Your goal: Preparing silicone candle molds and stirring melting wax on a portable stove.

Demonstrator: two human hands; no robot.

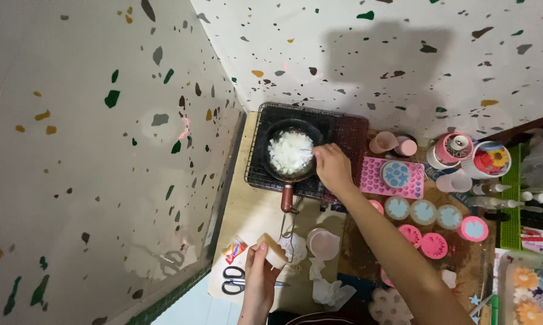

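Here, a small black pan (290, 151) of white chunks (289, 150) is seen on a wire rack (259, 174) set over a stove top (351, 135), near the wall corner. The pan's red handle (287, 198) is pointed toward the person. The right hand (333, 168) is held at the pan's right rim, fingers curled shut around a thin utensil (306, 150) whose tip is dipped among the chunks. The left hand (260, 272) is raised lower down, closed around a pale tan block (272, 250), gripped by fingers and thumb. Scissors (232, 280) are laid just left of that hand, a small orange packet (236, 249) above them. A pink mould tray (377, 177) and round pink moulds (434, 245) with blue fillings are spread to the right.
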